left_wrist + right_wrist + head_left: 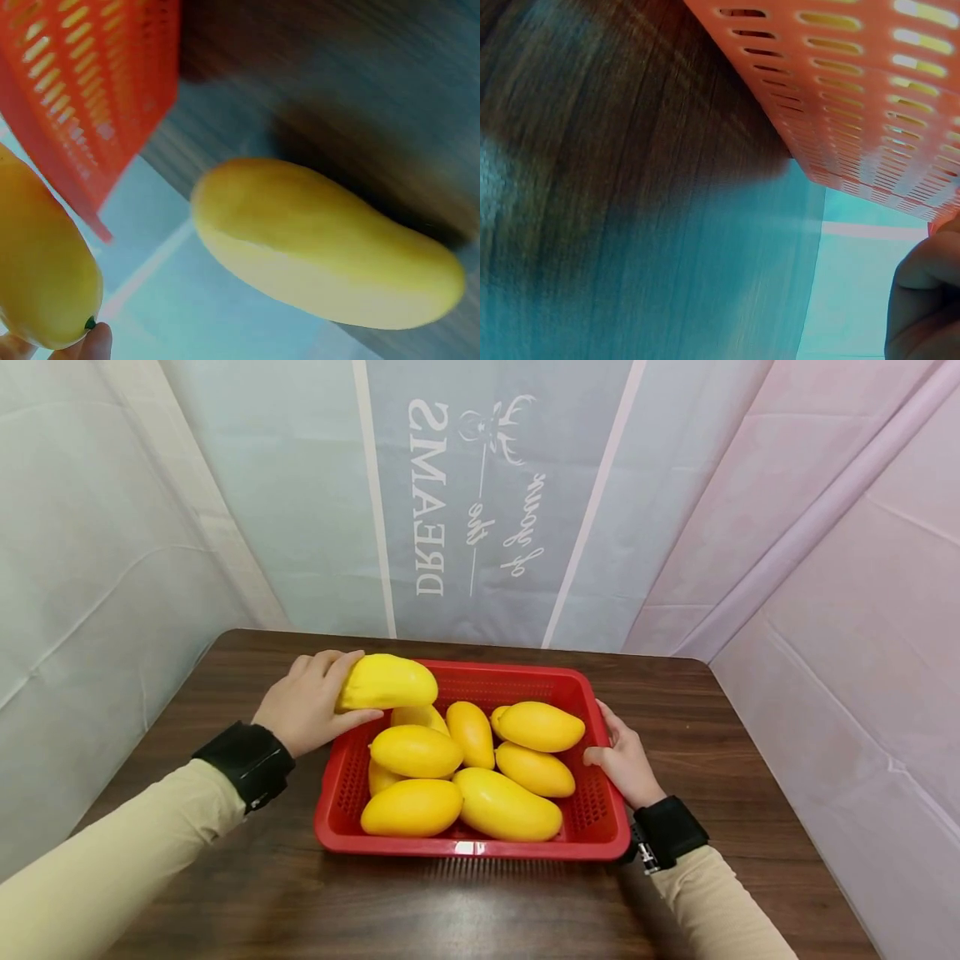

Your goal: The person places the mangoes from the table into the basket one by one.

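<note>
My left hand [311, 702] grips a yellow mango [390, 682] above the far left corner of a red plastic basket [472, 847]. Fingertips [96, 341] touch the stem end of this held mango [49, 255] in the left wrist view. Another mango [322, 244] shows beside the basket there, over the wooden table; the head view does not show it. My right hand [628, 764] holds the basket's right side, thumb over the rim. From the right wrist, a bent finger [926, 277] is seen close to the slotted basket wall [832, 82].
Several yellow mangoes, such as the large front one [510, 806], lie piled in the basket. The basket stands on a dark wooden table [247, 893]. Behind the table hangs a printed cloth [495, 610], with pale cloth walls [847, 693] at both sides.
</note>
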`<state>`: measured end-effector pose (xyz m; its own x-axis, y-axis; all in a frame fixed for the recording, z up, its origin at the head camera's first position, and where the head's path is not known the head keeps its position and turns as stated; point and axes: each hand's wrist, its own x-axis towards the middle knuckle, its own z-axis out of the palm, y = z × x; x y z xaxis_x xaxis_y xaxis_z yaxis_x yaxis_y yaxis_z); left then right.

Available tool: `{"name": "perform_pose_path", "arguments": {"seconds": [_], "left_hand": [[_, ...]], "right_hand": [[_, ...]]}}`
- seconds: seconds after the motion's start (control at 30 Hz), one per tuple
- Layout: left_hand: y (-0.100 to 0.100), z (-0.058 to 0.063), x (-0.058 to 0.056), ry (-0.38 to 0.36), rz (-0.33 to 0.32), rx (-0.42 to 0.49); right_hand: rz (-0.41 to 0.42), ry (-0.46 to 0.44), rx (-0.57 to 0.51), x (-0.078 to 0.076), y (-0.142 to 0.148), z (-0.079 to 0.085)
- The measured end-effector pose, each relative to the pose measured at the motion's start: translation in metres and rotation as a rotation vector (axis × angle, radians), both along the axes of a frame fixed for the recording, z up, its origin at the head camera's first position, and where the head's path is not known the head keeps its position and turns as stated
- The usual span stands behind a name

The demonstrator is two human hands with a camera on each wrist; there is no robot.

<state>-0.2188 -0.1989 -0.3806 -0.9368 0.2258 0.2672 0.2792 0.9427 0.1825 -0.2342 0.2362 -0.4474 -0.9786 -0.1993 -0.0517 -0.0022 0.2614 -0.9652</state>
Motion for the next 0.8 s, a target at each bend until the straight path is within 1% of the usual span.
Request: {"name": "perform_pose_path", "arguments": {"seconds": [0.17,0.33,0.57,0.8], "left_hand": [[0.019,0.003,-0.007,-0.034,-0.039,-0.012],[0.031,0.002,-0.011,-0.068,-0.055,-0.016],[0.041,-0.001,-0.013,-0.085,-0.060,-0.023],[0.044,-0.003,-0.016,-0.102,-0.049,-0.023]], "right_hand": [[0.009,-0.005,-0.006,-0.001,0.002,-0.001],[0.031,-0.022,-0.013,-0.005,0.003,-0.002],[0.037,-0.034,-0.013,-0.007,0.003,-0.002],[0.030,-0.038,-0.013,-0.006,0.003,-0.002]]}}
